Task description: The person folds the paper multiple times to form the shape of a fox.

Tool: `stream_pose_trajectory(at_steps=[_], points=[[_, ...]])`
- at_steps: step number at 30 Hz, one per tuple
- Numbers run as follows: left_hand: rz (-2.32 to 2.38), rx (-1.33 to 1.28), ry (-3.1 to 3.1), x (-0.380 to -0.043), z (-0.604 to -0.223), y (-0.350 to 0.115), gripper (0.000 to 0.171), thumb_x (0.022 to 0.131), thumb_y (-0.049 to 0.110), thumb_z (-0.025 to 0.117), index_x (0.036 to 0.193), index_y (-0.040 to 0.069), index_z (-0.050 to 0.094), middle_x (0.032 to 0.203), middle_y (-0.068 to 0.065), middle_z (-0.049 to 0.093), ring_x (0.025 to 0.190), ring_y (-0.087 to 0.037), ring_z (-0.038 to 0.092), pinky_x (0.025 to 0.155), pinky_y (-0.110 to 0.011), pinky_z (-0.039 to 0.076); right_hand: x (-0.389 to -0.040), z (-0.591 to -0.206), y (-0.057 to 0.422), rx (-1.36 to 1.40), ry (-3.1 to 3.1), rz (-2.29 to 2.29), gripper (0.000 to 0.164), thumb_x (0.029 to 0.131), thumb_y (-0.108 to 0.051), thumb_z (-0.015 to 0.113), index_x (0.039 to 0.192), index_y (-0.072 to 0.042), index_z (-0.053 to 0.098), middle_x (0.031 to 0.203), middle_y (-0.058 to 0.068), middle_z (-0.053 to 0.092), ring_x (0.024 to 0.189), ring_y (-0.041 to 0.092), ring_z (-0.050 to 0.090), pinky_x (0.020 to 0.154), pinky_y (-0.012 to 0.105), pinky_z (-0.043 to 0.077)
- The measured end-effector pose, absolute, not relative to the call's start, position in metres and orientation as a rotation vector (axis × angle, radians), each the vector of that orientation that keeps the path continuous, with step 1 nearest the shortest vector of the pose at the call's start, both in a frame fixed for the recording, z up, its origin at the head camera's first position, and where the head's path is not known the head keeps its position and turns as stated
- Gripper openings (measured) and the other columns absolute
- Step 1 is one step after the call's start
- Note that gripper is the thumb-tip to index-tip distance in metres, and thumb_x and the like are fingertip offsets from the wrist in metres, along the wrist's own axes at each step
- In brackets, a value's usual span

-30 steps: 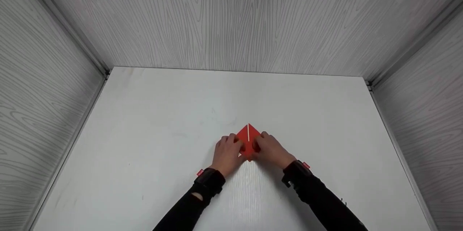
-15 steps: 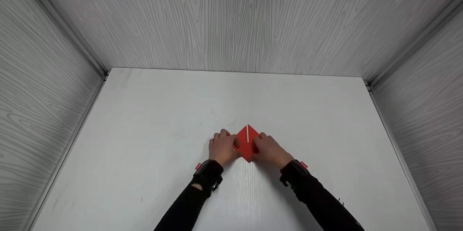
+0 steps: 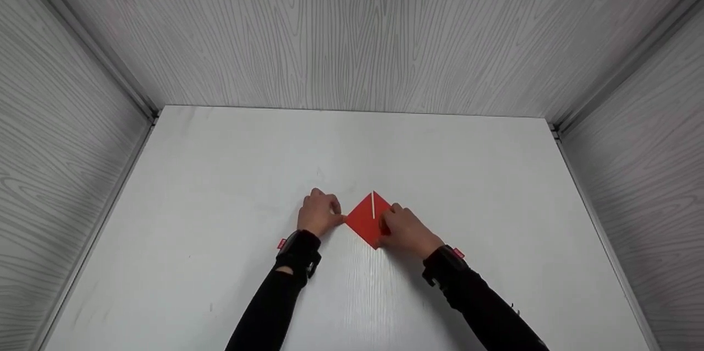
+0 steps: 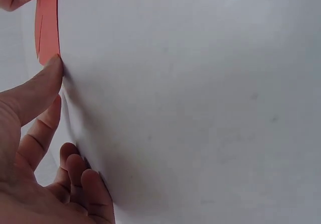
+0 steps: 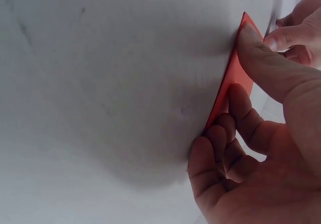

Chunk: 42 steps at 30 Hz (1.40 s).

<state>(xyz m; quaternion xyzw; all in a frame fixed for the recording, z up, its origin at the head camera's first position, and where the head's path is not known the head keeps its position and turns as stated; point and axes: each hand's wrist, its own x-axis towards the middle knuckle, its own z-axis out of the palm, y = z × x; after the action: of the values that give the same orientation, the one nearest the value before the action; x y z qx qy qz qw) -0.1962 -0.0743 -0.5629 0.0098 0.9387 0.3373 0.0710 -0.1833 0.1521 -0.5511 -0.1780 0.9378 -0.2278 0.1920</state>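
A folded red square of paper (image 3: pixel 362 220) lies on the white tabletop, turned like a diamond. From its far corner a thin white line runs toward the middle. My right hand (image 3: pixel 408 232) covers the right part and holds the paper down; in the right wrist view its thumb and curled index finger rest on the red paper (image 5: pixel 233 76), the other fingers bunched at the edge. At the left corner is my left hand (image 3: pixel 318 213). Its thumb tip touches the end of the paper (image 4: pixel 48 28) in the left wrist view, while the other fingers are loosely bent below.
The white tabletop (image 3: pixel 231 175) is bounded by a grey wood-grain back panel (image 3: pixel 352 37) and side panels at left (image 3: pixel 66 136) and right (image 3: pixel 649 175). Both wrists wear black bands, and dark sleeves cover the forearms.
My left hand has slid left from over the paper to its left corner, uncovering that side. The right hand keeps its place on the right part, the paper staying nearly still.
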Motion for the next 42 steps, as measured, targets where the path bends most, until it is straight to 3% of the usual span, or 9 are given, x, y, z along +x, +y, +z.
stream_pose_trajectory(at_steps=[8, 13, 21, 31, 42], points=[[1.083, 0.041, 2.841, -0.195, -0.564, -0.076, 0.016, 0.085, 0.014, 0.083, 0.079, 0.008, 0.069, 0.095, -0.011, 0.053, 0.097, -0.032, 0.053, 0.079, -0.045, 0.047, -0.184, -0.55, 0.152, -0.535, 2.647, -0.617, 0.04, 0.086, -0.023, 0.086, 0.107, -0.004, 0.059, 0.104, 0.009, 0.055, 0.095, 0.025, 0.053, 0.083, 0.039, 0.052], [1.106, 0.083, 2.855, -0.185, -0.564, -0.059, 0.016, 0.087, 0.019, 0.083, 0.084, 0.01, 0.069, 0.095, -0.009, 0.052, 0.095, -0.029, 0.052, 0.079, -0.04, 0.045, -0.186, -0.552, 0.151, -0.579, 2.671, -0.58, 0.034, 0.086, -0.021, 0.086, 0.098, -0.004, 0.06, 0.096, 0.008, 0.053, 0.086, 0.024, 0.052, 0.078, 0.039, 0.051], [0.912, 0.209, 2.904, -0.174, -0.572, -0.046, 0.036, 0.081, 0.024, 0.09, 0.072, 0.014, 0.056, 0.089, -0.003, 0.042, 0.085, -0.022, 0.041, 0.075, -0.037, 0.036, -0.188, -0.554, 0.149, -0.605, 2.665, -0.584, 0.034, 0.086, -0.022, 0.086, 0.098, -0.003, 0.06, 0.092, 0.008, 0.053, 0.082, 0.023, 0.051, 0.075, 0.039, 0.049], [0.898, 0.26, 2.895, -0.174, -0.576, -0.042, 0.037, 0.08, 0.025, 0.09, 0.074, 0.012, 0.057, 0.088, -0.002, 0.04, 0.084, -0.022, 0.038, 0.074, -0.036, 0.032, -0.198, -0.556, 0.165, -0.512, 2.626, -0.659, 0.031, 0.085, -0.021, 0.087, 0.094, -0.007, 0.061, 0.086, 0.003, 0.053, 0.079, 0.018, 0.051, 0.072, 0.035, 0.047], [0.893, 0.247, 2.888, -0.174, -0.573, -0.042, 0.035, 0.082, 0.024, 0.09, 0.076, 0.011, 0.058, 0.087, -0.003, 0.039, 0.083, -0.022, 0.039, 0.073, -0.036, 0.033, -0.227, -0.555, 0.202, -0.276, 2.637, -0.71, 0.033, 0.088, -0.024, 0.084, 0.103, -0.002, 0.063, 0.093, 0.007, 0.061, 0.086, 0.024, 0.057, 0.08, 0.041, 0.053]])
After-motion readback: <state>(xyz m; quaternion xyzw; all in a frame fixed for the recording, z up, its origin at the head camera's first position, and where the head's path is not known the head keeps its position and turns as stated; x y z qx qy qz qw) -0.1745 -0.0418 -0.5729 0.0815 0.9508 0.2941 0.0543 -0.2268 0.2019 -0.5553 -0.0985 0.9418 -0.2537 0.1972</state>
